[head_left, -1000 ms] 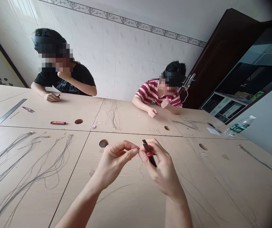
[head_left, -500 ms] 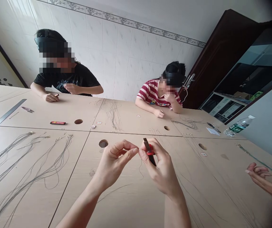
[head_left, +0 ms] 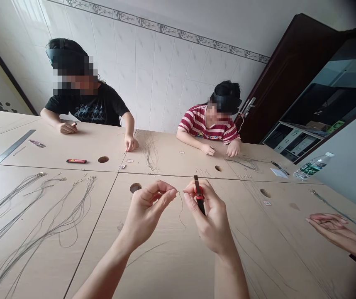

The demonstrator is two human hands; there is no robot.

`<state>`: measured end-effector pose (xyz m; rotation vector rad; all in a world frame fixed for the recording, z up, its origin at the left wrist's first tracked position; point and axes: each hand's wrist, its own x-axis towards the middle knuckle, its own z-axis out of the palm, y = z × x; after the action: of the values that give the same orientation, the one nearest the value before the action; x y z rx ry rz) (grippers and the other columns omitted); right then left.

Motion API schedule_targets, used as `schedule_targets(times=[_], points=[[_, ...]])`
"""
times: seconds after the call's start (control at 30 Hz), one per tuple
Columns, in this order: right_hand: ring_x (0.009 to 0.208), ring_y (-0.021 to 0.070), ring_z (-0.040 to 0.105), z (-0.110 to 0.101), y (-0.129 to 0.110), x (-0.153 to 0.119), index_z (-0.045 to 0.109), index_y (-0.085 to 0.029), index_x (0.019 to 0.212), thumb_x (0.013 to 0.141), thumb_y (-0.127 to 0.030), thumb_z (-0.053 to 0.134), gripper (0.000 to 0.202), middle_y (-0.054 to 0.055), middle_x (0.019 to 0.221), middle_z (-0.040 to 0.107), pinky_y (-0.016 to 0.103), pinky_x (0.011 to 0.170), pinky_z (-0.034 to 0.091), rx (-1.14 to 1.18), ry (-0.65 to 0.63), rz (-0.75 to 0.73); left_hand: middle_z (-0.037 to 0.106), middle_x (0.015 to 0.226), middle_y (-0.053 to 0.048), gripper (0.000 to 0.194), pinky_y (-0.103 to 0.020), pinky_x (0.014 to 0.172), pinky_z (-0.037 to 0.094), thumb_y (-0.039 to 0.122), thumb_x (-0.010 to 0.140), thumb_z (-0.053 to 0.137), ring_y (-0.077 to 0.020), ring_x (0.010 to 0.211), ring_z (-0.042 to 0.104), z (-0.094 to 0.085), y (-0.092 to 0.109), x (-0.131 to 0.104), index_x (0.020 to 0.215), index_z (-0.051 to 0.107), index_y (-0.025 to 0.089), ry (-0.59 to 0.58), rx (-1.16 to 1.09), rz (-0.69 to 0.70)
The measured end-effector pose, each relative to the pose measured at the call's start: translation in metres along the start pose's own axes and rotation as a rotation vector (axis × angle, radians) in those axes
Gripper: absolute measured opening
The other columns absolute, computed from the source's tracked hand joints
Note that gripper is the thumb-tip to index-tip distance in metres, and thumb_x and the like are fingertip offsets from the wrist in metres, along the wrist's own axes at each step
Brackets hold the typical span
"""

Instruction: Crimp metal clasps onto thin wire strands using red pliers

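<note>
My left hand (head_left: 148, 214) is closed, its thumb and forefinger pinching a thin dark cord (head_left: 181, 211) whose loose end hangs down in a wavy line. Just to the right of it, my right hand (head_left: 210, 214) is wrapped round a small black and red tool (head_left: 199, 195). The tool's narrow dark metal tip points up, and its exact kind is hard to make out. Thumb and forefinger of my right hand are close together near the cord; whether they hold anything tiny is unclear. A small gap parts the two hands above the table (head_left: 165, 270).
Bundles of cords (head_left: 72, 211) lie at left, near a steel ruler (head_left: 14, 146) and a red-and-black lighter-like object (head_left: 76, 161). Two people sit opposite. A co-worker's hand (head_left: 330, 222) is at right, below a water bottle (head_left: 316, 165). The table has round holes (head_left: 135, 188).
My hands have moved slightly apart, and the tool has turned more upright. Opposite, two people have lowered a hand to the table. The co-worker's hand at right has moved leftward.
</note>
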<state>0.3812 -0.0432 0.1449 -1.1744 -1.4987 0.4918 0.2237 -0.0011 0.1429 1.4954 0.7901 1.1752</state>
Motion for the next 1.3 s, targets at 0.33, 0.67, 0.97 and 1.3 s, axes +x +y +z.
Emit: schedule_targets(times=[0.33,0.67,0.97,1.3], points=[[0.084,0.0129,0.054,0.003,-0.002,-0.001,0.058,-0.023,0.093,0.095,-0.026,0.055,0.004,0.000,0.093,0.056,0.025,0.077,0.043,-0.006,0.002,-0.006,0.063,0.077,0.001,0.015,-0.023,0.069,0.045,0.030,0.091,0.064,-0.0112,0.072,0.055,0.000,-0.004,-0.001,0.080,0.065,0.020,0.061,0.082,0.092],[0.075,0.0135,0.051,0.009,-0.015,-0.004,0.056,-0.022,0.086,0.096,-0.039,0.052,0.020,0.000,0.082,0.054,0.026,0.070,0.042,0.158,-0.104,0.172,0.064,0.077,0.000,0.015,-0.023,0.068,0.047,0.028,0.091,0.063,-0.0118,0.072,0.056,-0.003,-0.004,0.003,0.079,0.065,0.020,0.157,0.082,0.143],[0.070,0.0129,0.048,0.012,-0.009,-0.003,0.056,-0.021,0.085,0.095,-0.040,0.054,0.022,0.000,0.079,0.054,0.025,0.064,0.041,0.104,0.012,0.183,0.064,0.077,0.000,0.016,-0.025,0.069,0.046,0.031,0.091,0.063,-0.0128,0.073,0.057,-0.007,-0.002,0.003,0.080,0.065,0.020,0.125,0.118,0.111],[0.081,0.0147,0.055,-0.002,0.003,-0.002,0.060,-0.024,0.096,0.094,-0.029,0.057,0.006,0.002,0.094,0.058,0.028,0.076,0.047,0.040,0.007,0.043,0.060,0.085,-0.004,0.023,-0.031,0.085,0.045,0.041,0.092,0.060,-0.0174,0.086,0.055,-0.016,0.000,0.007,0.085,0.063,0.020,-0.283,-0.141,-0.209]])
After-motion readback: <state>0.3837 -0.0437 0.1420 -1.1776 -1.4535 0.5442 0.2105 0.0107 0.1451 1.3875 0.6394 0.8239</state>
